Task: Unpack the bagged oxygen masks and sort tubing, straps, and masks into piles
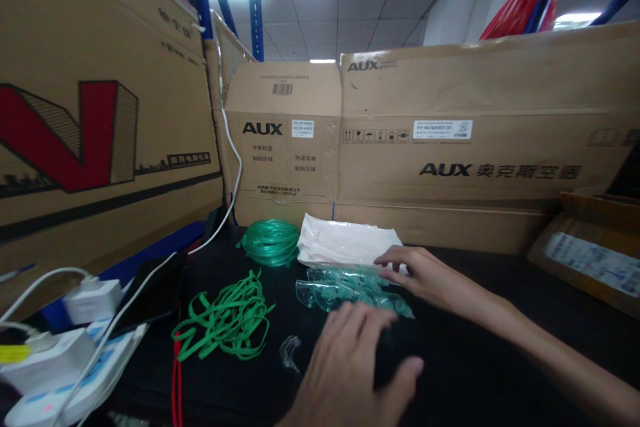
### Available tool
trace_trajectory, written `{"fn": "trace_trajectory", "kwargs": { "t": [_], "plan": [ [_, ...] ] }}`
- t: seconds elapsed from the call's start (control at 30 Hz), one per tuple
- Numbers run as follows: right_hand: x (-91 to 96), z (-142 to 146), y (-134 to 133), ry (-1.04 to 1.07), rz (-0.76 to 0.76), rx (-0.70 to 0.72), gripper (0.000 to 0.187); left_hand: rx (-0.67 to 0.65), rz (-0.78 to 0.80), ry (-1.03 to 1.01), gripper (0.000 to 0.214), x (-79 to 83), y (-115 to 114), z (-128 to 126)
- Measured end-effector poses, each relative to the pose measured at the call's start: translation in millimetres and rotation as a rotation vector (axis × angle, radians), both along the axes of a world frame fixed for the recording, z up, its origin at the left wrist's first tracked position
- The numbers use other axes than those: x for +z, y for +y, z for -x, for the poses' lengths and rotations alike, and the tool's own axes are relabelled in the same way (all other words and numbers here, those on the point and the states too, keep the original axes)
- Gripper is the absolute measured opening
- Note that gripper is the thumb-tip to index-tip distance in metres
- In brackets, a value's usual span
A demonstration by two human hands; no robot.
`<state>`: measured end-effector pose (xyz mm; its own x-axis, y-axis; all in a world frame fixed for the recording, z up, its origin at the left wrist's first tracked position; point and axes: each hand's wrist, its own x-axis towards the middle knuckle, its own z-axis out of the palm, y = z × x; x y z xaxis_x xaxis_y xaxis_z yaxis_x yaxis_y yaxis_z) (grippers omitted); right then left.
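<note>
In the head view, a pile of clear greenish molded plastic pieces [333, 290] lies on the black table. My right hand [420, 270] reaches in from the right with its fingers stretched apart, over the right end of the pile and the edge of a white plastic packet [345, 243]. Whether its fingertips touch either one I cannot tell. Nearer to me, my left hand [345, 367] is spread, thumb out, just in front of the plastic pieces, and nothing shows in it. Left of it lie small thin silvery strips [290, 352] and a tangle of green flat straps [225, 320].
A coil of green clear tubing [270, 242] sits behind the straps. White plug adapters [93, 300], a dark phone-like slab [153, 293] and a white cable [235, 147] are at left. Cardboard boxes [285, 167] wall the back; another carton [590, 253] stands right.
</note>
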<state>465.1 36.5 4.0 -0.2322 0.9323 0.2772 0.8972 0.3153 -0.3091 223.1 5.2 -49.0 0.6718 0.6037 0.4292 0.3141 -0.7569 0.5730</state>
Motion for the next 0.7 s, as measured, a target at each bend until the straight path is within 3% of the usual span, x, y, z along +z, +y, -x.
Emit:
{"fn": "trace_trajectory", "kwargs": {
  "t": [0.07,0.17,0.3,0.7],
  "plan": [
    [-7.0,3.2,3.7,-0.017,-0.007,0.005,0.037,0.171,-0.119,0.014,0.067,13.0,24.1,-10.1],
    [-11.5,8.7,5.9,-0.03,-0.005,0.016,0.034,0.236,-0.211,0.132,0.082,19.4,47.9,-20.1],
    [-12.8,13.7,8.0,-0.034,0.019,0.045,0.025,0.241,-0.216,0.247,0.075,11.3,59.9,-23.2],
    [-23.0,11.4,0.2,-0.007,0.032,0.006,0.03,0.191,-0.287,0.207,0.063,2.4,67.3,-18.4]
  ]
}}
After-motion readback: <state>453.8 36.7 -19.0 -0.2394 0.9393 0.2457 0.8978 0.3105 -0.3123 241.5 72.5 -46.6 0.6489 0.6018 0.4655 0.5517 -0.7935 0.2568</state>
